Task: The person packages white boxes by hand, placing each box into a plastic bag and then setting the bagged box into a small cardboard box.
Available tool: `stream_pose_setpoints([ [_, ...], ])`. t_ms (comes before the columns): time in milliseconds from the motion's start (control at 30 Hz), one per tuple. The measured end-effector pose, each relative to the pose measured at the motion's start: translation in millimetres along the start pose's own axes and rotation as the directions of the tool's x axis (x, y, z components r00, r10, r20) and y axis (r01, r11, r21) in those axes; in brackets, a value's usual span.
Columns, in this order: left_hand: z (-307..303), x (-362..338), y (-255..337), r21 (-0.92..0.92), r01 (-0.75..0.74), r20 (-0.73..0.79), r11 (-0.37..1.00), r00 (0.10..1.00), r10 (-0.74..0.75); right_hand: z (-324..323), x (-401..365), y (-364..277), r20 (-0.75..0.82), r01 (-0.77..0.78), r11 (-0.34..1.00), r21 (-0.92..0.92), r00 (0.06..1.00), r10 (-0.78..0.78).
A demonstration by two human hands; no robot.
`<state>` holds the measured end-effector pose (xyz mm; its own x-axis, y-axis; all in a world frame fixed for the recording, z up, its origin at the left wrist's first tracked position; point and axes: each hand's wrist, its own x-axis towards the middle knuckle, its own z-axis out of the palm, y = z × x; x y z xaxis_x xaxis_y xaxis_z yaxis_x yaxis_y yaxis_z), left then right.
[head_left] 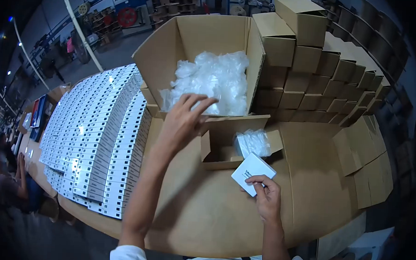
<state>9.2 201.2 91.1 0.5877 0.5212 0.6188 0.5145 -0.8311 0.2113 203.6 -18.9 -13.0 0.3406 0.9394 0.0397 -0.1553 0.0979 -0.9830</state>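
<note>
My left hand (185,122) reaches over the front edge of a large open carton (213,30), its fingers spread and nothing visible in them. Clear plastic packing wrap (213,74) is heaped in that carton, just beyond my fingertips. My right hand (268,199) pinches a flat, white square box (249,171) with dark print, thumb on top. Just behind the white box stands a small open cardboard box (222,165), flaps up. A piece wrapped in clear plastic (253,143) sits in its right part.
Stacked white boxes (94,138) with dark squares cover the table's left side. Closed brown cartons (305,60) are piled at the back right. A flattened cardboard piece (366,162) lies on the right of the table (213,215). Another person (15,178) sits at far left.
</note>
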Motion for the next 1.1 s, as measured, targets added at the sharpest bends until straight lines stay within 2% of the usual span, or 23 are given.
stream_pose_setpoints([
  [67, 25, 42, -33, 0.262, -0.194, 0.095, 0.945, 0.980, 0.175, -2, 11, -12, 0.008, 0.058, 0.998, -0.036, 0.998, -0.058],
  [167, 60, 78, -78, 0.270, -0.401, 0.358, 0.875, 0.886, 0.295, -1, 28, -22, 0.035, 0.140, 0.984, -0.109, 0.990, -0.137],
  [200, 65, 85, -91, 0.217, -0.414, 0.309, 0.884, 0.888, 0.340, -2, 34, -23, 0.040, 0.173, 0.971, -0.164, 0.985, -0.168],
  [267, 60, 103, -102, 0.029, -0.161, 0.270, 0.987, 0.952, 0.147, -3, 48, -28, 0.052, 0.234, 0.941, -0.246, 0.972, -0.229],
  [300, 60, 100, -106, -0.069, -0.063, 0.080, 0.996, 0.994, 0.069, 0, 55, -34, 0.060, 0.264, 0.925, -0.272, 0.964, -0.257],
  [367, 50, 104, -112, -0.175, 0.095, 0.004, 0.980, 0.995, -0.095, 7, 74, -43, 0.094, 0.364, 0.861, -0.355, 0.930, -0.355],
  [400, 46, 103, -114, -0.231, 0.146, -0.044, 0.962, 0.986, -0.161, 13, 81, -53, 0.100, 0.342, 0.858, -0.382, 0.939, -0.329],
  [433, 42, 101, -112, -0.165, 0.271, -0.044, 0.948, 0.958, -0.282, 20, 92, -54, 0.099, 0.378, 0.845, -0.378, 0.924, -0.369],
  [533, 45, 92, -117, -0.546, 0.408, 0.050, 0.732, 0.888, -0.458, 40, 122, -59, 0.141, 0.486, 0.752, -0.444, 0.867, -0.477],
  [600, 46, 86, -115, -0.610, 0.403, 0.056, 0.682, 0.880, -0.471, 54, 136, -70, 0.149, 0.497, 0.710, -0.499, 0.856, -0.494],
  [667, 46, 80, -114, -0.668, 0.362, 0.018, 0.650, 0.881, -0.473, 68, 157, -71, 0.161, 0.603, 0.569, -0.559, 0.752, -0.639],
  [767, 41, 74, -106, -0.640, 0.341, -0.016, 0.689, 0.890, -0.456, 82, 198, -75, 0.224, 0.681, 0.382, -0.625, 0.624, -0.748],
  [833, 38, 72, -103, -0.625, 0.321, -0.033, 0.712, 0.900, -0.434, 95, 216, -88, 0.248, 0.719, 0.372, -0.587, 0.597, -0.763],
  [867, 39, 71, -102, -0.664, 0.311, -0.037, 0.680, 0.895, -0.445, 101, 223, -94, 0.261, 0.738, 0.366, -0.567, 0.582, -0.770],
  [933, 37, 74, -95, -0.737, 0.286, -0.043, 0.612, 0.885, -0.464, 108, 243, -90, 0.308, 0.726, 0.377, -0.576, 0.619, -0.722],
  [967, 39, 74, -95, -0.800, 0.297, -0.002, 0.521, 0.868, -0.497, 111, 251, -84, 0.329, 0.718, 0.383, -0.581, 0.638, -0.696],
  [1067, 50, 76, -86, -0.951, 0.170, 0.029, 0.258, 0.880, -0.474, 120, 268, -66, 0.234, 0.659, 0.504, -0.559, 0.708, -0.667],
  [1100, 53, 75, -83, -0.916, 0.086, -0.071, 0.393, 0.928, -0.367, 122, 267, -63, 0.191, 0.662, 0.485, -0.571, 0.682, -0.706],
])
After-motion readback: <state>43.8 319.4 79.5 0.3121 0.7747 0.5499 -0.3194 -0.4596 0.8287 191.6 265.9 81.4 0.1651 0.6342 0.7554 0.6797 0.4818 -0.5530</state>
